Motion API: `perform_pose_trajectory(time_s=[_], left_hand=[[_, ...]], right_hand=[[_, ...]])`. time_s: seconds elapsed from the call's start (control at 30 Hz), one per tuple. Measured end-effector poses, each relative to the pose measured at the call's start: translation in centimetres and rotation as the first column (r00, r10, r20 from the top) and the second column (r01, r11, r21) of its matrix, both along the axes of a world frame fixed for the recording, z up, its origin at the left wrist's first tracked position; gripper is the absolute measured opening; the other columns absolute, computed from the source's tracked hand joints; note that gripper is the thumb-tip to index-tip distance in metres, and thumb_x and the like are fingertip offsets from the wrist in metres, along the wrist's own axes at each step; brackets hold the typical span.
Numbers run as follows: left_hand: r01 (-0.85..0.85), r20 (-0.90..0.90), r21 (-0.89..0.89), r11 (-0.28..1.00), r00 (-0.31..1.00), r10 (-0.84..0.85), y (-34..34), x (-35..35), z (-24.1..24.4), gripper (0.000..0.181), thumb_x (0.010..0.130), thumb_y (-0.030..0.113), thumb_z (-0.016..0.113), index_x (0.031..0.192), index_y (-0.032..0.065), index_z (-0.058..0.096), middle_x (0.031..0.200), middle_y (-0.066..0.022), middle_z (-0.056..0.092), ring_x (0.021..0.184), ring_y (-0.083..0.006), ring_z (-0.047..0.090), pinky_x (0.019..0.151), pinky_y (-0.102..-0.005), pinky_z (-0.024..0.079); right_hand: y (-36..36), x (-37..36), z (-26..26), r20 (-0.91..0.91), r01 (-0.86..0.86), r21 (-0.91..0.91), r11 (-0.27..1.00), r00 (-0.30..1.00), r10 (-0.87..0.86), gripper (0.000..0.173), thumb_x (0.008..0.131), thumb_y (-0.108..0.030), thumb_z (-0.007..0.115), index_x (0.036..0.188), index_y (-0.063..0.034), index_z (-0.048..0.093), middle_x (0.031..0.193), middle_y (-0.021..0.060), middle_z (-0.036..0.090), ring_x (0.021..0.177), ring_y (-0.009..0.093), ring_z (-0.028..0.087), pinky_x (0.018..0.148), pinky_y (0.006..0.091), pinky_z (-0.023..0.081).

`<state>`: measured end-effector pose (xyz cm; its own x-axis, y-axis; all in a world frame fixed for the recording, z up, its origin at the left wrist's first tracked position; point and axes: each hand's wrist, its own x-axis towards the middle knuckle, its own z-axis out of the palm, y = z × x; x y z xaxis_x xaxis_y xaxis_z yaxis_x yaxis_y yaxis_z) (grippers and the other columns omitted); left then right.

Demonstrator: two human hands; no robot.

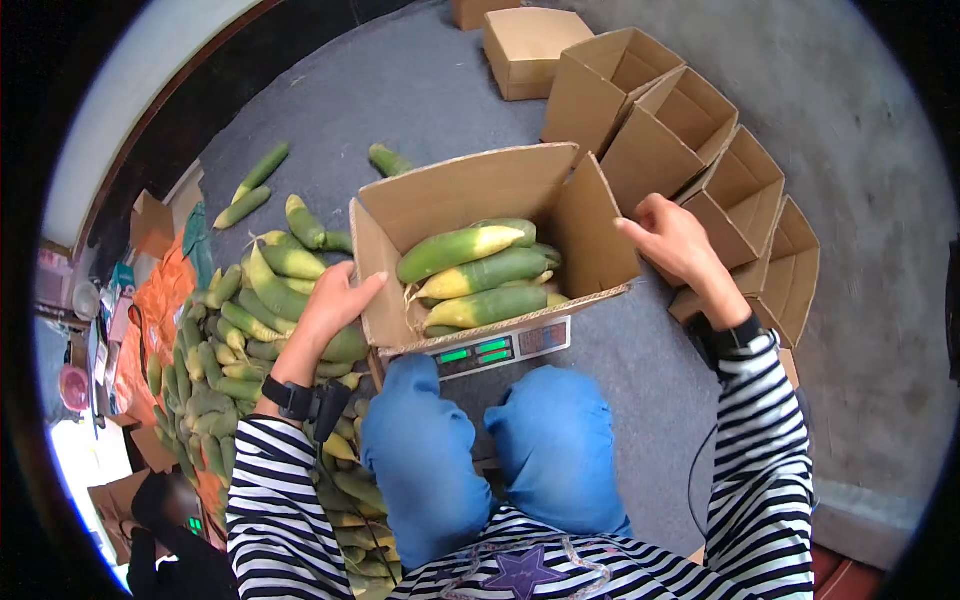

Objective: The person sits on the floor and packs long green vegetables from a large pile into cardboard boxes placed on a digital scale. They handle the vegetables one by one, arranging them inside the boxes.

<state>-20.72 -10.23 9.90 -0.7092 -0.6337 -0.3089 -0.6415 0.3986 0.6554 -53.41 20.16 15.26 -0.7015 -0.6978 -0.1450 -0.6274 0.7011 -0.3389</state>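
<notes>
An open cardboard box sits before my knees on an electronic scale whose green display is lit. Several green radishes with yellow-white ends lie stacked inside it. My left hand is at the box's left wall, thumb near the rim and fingers on the outer side. Just outside the right wall is my right hand, fingers curled and thumb pointing at the rim; whether it touches the cardboard I cannot tell. The box hides most of the scale.
A large heap of radishes spreads along my left side, with loose ones on the floor beyond. Several open cardboard boxes curve along the right wall, near a closed box. Another person is at the lower left.
</notes>
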Motion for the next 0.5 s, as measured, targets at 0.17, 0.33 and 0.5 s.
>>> perform_pose_trajectory(time_s=[0.17,0.33,0.5], left_hand=[[-0.020,0.023,0.223,0.974,1.000,0.016,-0.5,-2.1,-0.9,0.037,0.088,0.026,0.066,0.109,-0.0037,0.068,0.090,-0.0088,0.072,0.076,-0.0148,0.067,0.066,-0.0308,0.054],[-0.099,-0.058,0.286,0.953,0.991,0.121,-0.7,0.3,-2.4,0.025,0.085,0.015,0.060,0.102,-0.0006,0.069,0.080,-0.0023,0.068,0.060,-0.0108,0.059,0.048,-0.0258,0.043],[0.025,-0.061,0.334,0.942,0.998,-0.006,2.1,-3.0,2.1,0.024,0.084,0.006,0.056,0.103,-0.0031,0.068,0.087,-0.0032,0.069,0.070,-0.0095,0.061,0.062,-0.0259,0.049]], right_hand=[[-3.5,-4.5,-2.9,0.164,-0.062,0.318,0.946,0.986,0.009,0.069,0.082,-0.063,0.062,0.107,0.0001,0.072,0.108,0.0219,0.070,0.106,0.034,0.067,0.089,0.0441,0.053],[-6.3,-3.2,-5.9,0.123,-0.095,0.264,0.960,0.990,0.064,0.050,0.086,-0.046,0.059,0.103,-0.0012,0.073,0.105,0.0222,0.070,0.102,0.037,0.067,0.088,0.0459,0.053],[-0.3,-3.5,-6.1,0.156,-0.015,0.015,1.000,0.988,0.012,0.043,0.085,-0.042,0.060,0.094,-0.0020,0.072,0.095,0.0237,0.070,0.092,0.040,0.067,0.082,0.0483,0.053]])
